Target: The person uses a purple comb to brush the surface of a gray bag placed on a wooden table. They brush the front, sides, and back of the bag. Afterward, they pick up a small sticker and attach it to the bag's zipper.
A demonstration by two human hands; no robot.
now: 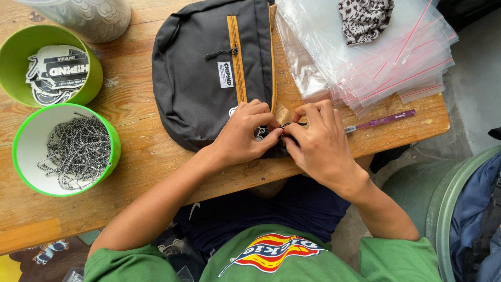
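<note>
Your left hand (245, 133) and right hand (313, 138) both pinch a small ring at the near edge of the grey bag (203, 78) on the table (135, 151); keep the fingertips close and steady.

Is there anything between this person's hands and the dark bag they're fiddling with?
No. Both the left hand and the right hand already rest on the near edge of the dark bag, fingertips pinched together at a small fitting. The purple pen and the stack of clear bags lie off to the side.

Grey bag (201, 78) with orange zip trim; green bowls (112, 151); black-and-white speckled cords (75, 149); purple pen (383, 120); leopard-print cloth (364, 18).
</note>
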